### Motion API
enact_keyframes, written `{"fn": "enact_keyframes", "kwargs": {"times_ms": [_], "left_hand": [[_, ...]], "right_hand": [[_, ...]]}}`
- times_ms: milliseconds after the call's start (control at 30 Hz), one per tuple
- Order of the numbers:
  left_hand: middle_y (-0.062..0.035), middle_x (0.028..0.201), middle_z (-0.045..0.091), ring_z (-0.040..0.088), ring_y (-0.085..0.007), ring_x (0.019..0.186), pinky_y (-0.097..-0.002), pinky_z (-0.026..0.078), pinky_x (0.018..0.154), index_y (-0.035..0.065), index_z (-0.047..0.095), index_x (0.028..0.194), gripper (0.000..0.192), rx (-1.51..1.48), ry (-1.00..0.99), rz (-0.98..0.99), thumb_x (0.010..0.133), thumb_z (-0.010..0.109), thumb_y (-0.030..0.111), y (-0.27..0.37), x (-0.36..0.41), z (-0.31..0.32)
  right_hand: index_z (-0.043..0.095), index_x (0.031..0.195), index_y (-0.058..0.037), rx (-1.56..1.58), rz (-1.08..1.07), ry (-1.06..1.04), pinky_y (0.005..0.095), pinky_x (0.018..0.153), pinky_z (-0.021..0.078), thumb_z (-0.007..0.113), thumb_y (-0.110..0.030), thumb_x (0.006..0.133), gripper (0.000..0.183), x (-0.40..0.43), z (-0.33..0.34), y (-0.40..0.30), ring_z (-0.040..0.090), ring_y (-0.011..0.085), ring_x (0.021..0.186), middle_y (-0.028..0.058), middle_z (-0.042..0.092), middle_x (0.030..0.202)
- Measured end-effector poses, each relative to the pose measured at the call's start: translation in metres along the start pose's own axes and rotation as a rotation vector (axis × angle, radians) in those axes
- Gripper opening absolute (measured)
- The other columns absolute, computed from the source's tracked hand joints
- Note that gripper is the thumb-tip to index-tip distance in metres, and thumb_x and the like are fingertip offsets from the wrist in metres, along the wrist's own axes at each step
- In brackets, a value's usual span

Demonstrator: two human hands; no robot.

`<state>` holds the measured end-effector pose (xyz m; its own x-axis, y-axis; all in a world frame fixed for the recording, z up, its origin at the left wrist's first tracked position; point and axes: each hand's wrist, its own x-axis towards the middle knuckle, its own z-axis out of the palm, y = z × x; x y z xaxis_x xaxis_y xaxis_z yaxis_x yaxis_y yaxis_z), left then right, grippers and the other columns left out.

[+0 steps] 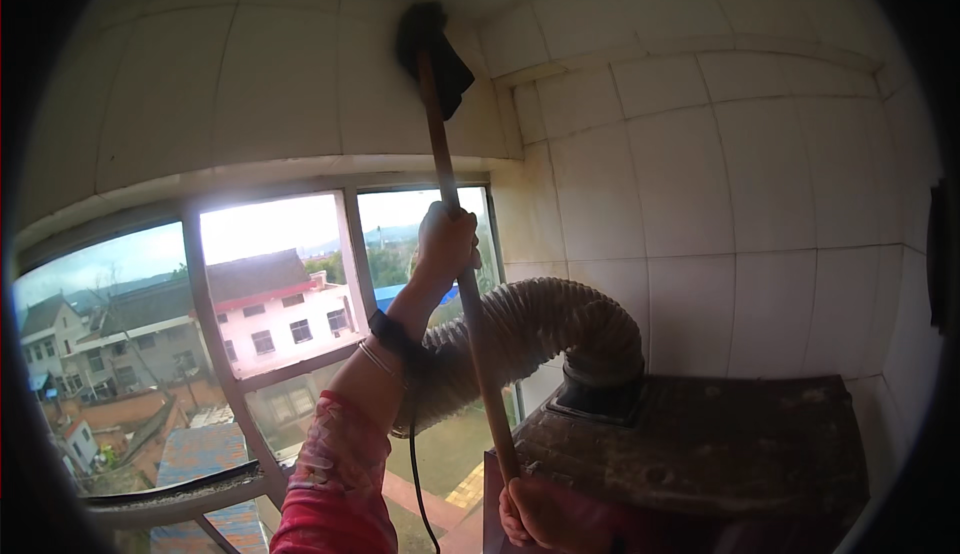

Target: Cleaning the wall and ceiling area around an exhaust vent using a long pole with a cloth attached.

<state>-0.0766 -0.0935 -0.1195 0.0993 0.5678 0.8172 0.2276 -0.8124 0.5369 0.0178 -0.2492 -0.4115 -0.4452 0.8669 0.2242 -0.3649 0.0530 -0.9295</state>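
A long wooden pole slants upward through the middle of the view. My left hand grips it around mid-length, with a dark band and a bangle on that wrist. Lower down, my right hand is closed around the pole near its bottom end. At the top is a dark head, perhaps a cloth or brush, up against the tiled wall close to the ceiling corner; its exact kind is unclear.
A ribbed flexible exhaust duct curves from the window side down onto the grimy top of a range hood. A framed window stands at left. A black cable hangs below the duct. Tiled walls enclose the corner.
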Motion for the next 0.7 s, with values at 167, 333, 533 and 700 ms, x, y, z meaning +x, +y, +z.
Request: {"fn": "enact_keyframes", "kwargs": {"times_ms": [167, 333, 533, 700], "left_hand": [[-0.0083, 0.053, 0.049, 0.052, -0.0189, 0.037, -0.0311, 0.044, 0.034, -0.0026, 0.046, 0.069, 0.014, -0.185, 0.053, -0.002, 0.077, 0.05, 0.009, 0.01, 0.003, -0.011], [-0.0006, 0.047, 0.041, 0.043, -0.0133, 0.033, -0.0267, 0.035, 0.03, 0.0053, 0.044, 0.065, 0.018, -0.148, 0.148, 0.021, 0.08, 0.052, 0.009, 0.029, -0.01, -0.034], [-0.0063, 0.045, 0.044, 0.047, -0.0175, 0.032, -0.0285, 0.038, 0.03, 0.0003, 0.045, 0.062, 0.018, -0.207, 0.138, 0.074, 0.077, 0.048, 0.009, 0.01, -0.029, -0.025], [-0.0094, 0.049, 0.049, 0.049, -0.0205, 0.031, -0.0305, 0.04, 0.03, -0.004, 0.048, 0.066, 0.012, -0.041, 0.12, 0.045, 0.074, 0.05, 0.005, -0.004, 0.012, -0.009]], "right_hand": [[0.04, 0.07, -0.0115, -0.002, -0.073, -0.024, 0.0238, 0.033, 0.0297, 0.037, -0.05, 0.089, 0.043, 0.013, -0.018, 0.021, 0.032, 0.0084, 0.034, -0.002, 0.035, 0.047], [0.038, 0.072, -0.0091, -0.028, 0.035, -0.108, 0.0259, 0.039, 0.0311, 0.034, -0.049, 0.09, 0.044, 0.018, -0.003, -0.007, 0.031, 0.0092, 0.039, 0.0006, 0.035, 0.05], [0.04, 0.068, -0.0124, -0.103, -0.082, 0.053, 0.0224, 0.029, 0.0281, 0.039, -0.049, 0.089, 0.042, 0.006, -0.017, 0.021, 0.031, 0.0081, 0.03, -0.0036, 0.033, 0.044], [0.037, 0.071, -0.0125, 0.224, 0.04, -0.185, 0.0245, 0.037, 0.0274, 0.037, -0.052, 0.089, 0.043, 0.032, -0.018, 0.02, 0.029, 0.0082, 0.038, -0.0021, 0.032, 0.049]]}}
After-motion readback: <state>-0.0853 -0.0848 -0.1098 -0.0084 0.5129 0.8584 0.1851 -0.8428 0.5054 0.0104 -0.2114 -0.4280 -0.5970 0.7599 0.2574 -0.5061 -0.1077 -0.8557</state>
